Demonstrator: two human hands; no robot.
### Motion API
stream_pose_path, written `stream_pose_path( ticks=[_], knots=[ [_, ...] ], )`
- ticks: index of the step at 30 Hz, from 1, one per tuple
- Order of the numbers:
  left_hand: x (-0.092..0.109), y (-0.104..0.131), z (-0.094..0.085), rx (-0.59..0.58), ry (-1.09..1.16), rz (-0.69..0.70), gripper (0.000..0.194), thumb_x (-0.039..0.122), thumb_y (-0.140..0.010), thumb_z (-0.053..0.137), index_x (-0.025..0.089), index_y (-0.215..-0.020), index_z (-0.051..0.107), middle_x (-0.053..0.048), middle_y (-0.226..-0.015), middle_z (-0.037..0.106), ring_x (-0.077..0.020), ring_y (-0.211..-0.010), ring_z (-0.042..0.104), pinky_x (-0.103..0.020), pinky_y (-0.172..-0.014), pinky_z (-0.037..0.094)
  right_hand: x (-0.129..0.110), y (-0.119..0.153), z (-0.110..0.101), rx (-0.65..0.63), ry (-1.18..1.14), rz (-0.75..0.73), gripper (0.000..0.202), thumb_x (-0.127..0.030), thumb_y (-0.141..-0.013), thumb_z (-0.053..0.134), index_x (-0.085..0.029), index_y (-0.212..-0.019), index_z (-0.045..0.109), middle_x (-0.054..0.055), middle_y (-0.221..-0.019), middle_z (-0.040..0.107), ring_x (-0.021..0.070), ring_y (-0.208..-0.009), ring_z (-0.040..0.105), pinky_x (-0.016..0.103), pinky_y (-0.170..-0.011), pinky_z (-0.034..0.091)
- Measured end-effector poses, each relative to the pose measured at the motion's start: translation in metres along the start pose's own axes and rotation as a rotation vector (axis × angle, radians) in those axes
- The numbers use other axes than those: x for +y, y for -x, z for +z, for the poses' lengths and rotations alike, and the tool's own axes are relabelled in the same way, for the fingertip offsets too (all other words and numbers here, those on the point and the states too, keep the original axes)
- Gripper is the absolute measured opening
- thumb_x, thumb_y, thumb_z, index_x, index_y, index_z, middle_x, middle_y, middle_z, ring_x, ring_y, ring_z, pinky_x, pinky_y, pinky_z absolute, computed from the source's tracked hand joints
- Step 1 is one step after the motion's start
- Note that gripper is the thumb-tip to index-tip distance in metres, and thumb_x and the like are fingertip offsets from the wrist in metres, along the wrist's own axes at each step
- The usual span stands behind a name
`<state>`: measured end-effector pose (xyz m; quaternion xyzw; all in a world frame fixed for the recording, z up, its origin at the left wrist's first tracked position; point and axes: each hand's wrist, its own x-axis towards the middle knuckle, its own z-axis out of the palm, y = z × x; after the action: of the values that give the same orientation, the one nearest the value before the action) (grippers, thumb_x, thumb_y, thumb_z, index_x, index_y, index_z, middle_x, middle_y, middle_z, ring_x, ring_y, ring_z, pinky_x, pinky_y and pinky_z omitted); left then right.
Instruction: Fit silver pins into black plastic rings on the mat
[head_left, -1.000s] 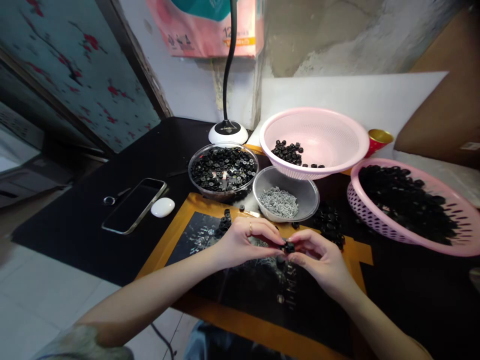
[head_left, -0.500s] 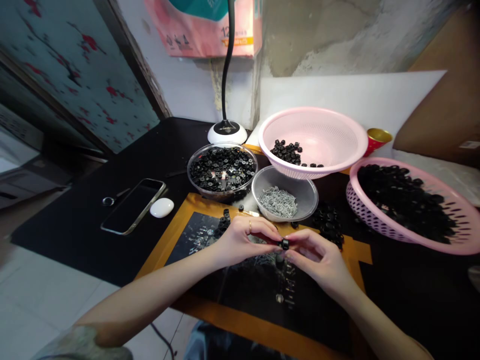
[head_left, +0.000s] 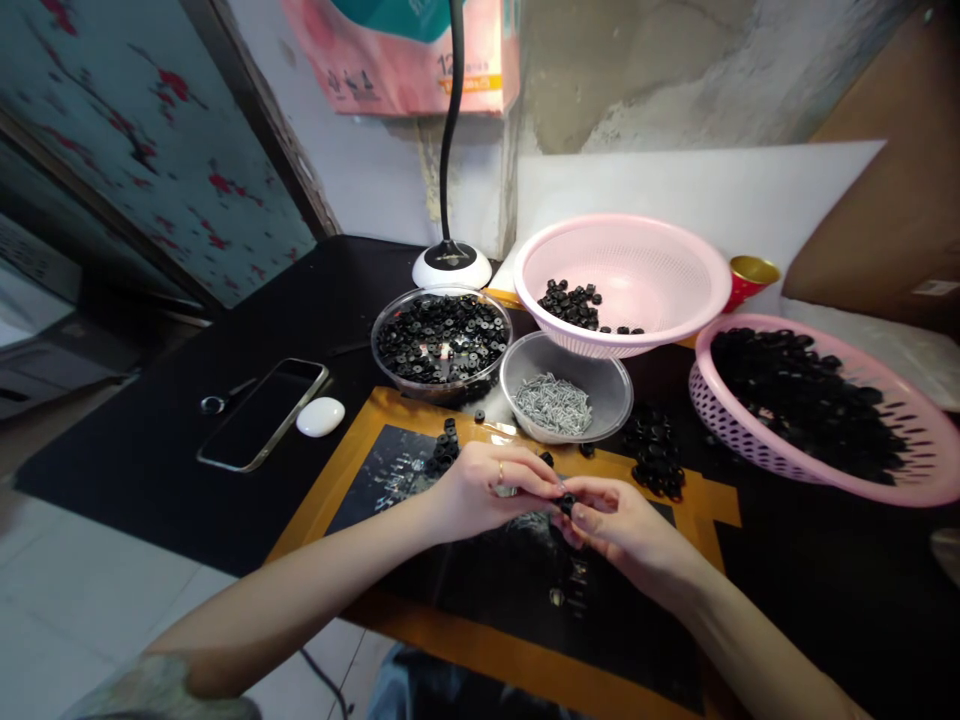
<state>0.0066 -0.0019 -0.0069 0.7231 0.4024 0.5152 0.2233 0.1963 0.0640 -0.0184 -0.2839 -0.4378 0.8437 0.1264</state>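
The right hand (head_left: 630, 528) pinches a small black part (head_left: 568, 503) between thumb and fingers, above the tape-edged black mat (head_left: 480, 600). The left hand (head_left: 484, 488) has its fingertips right beside it; whether they clamp it too, I cannot tell. Beyond them, a translucent bowl (head_left: 613, 385) holds silvery screws (head_left: 553, 407), just before a pink colander (head_left: 667, 285).

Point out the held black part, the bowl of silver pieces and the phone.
Held black part (head_left: 568, 503), head view: visible middle.
Bowl of silver pieces (head_left: 612, 388), head view: inner wall.
Phone (head_left: 262, 415), head view: screen.
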Motion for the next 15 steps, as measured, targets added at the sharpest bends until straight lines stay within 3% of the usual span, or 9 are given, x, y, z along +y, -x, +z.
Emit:
stream_pose_path(
  ticks=[7, 15],
  knots=[
    [0.004, 0.001, 0.001, -0.007, -0.027, 0.021, 0.006, 0.01, -0.079, 0.065, 0.012, -0.077, 0.071, -0.011, -0.084, 0.074, -0.0143, -0.074, 0.07, -0.02, -0.067, 0.058, -0.001, 0.001, 0.005, 0.01, 0.052, -0.065, 0.025, -0.032, -0.064, 0.081, -0.016, -0.082, 0.075, 0.001, -0.064, 0.063, 0.0099, -0.059, 0.05, 0.023, -0.055, 0.038],
    [0.006, 0.0, 0.001, -0.004, 0.092, -0.011, 0.003, 0.011, -0.076, 0.068, 0.012, -0.076, 0.071, -0.01, -0.082, 0.074, -0.0149, -0.074, 0.071, -0.022, -0.069, 0.059, -0.003, 0.006, 0.018, 0.091, -0.006, -0.104, 0.02, -0.027, -0.058, 0.084, -0.014, -0.067, 0.07, -0.002, -0.056, 0.059, 0.0075, -0.052, 0.046, 0.021, -0.051, 0.033]
  ],
)
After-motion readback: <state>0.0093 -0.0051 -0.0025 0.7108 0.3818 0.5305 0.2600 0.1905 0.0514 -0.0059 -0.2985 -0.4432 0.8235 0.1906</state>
